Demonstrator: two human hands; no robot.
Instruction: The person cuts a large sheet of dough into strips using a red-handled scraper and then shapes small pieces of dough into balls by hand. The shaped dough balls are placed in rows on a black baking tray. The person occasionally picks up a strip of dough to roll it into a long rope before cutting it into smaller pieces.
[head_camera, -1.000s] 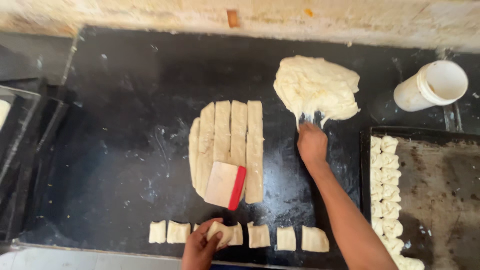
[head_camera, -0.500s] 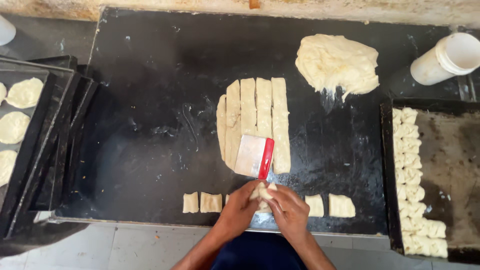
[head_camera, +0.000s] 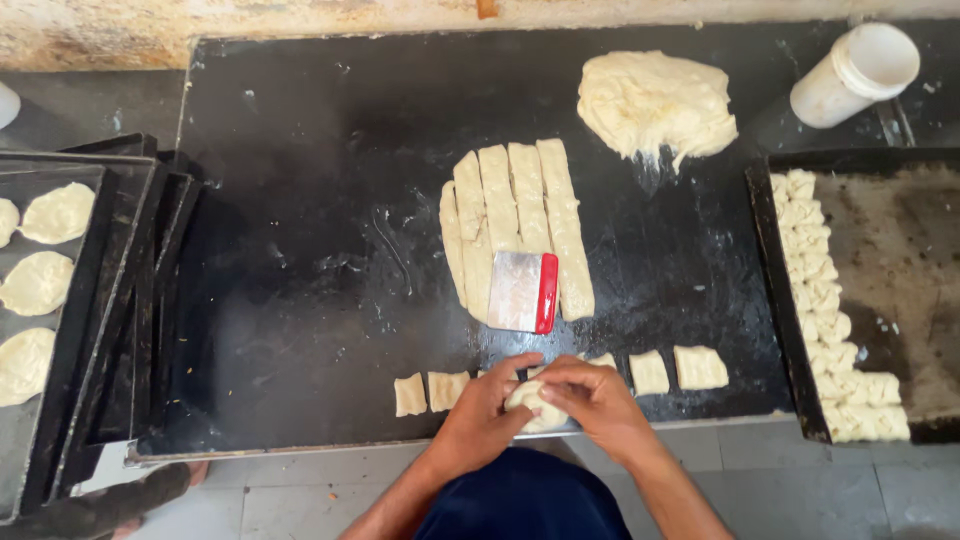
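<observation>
My left hand (head_camera: 482, 412) and my right hand (head_camera: 594, 398) are closed together around one small dough piece (head_camera: 530, 398) at the near edge of the black worktop (head_camera: 320, 240). More cut dough pieces (head_camera: 430, 392) lie in a row on either side, including a square one (head_camera: 700, 367) to the right. Just beyond my hands a metal scraper with a red handle (head_camera: 524, 292) rests on a sheet of dough cut into long strips (head_camera: 515, 215). A big lump of dough (head_camera: 655, 103) sits at the far right of the worktop.
A white plastic container (head_camera: 855, 75) lies tipped at the back right. To the right a dark tray (head_camera: 900, 250) holds a column of shaped dough pieces (head_camera: 820, 300). Stacked black trays (head_camera: 120, 300) at the left carry flattened dough rounds (head_camera: 38, 283).
My right hand came back from the big dough lump to the near edge and joined my left hand around one small dough piece. The view shifted, showing the left trays.
</observation>
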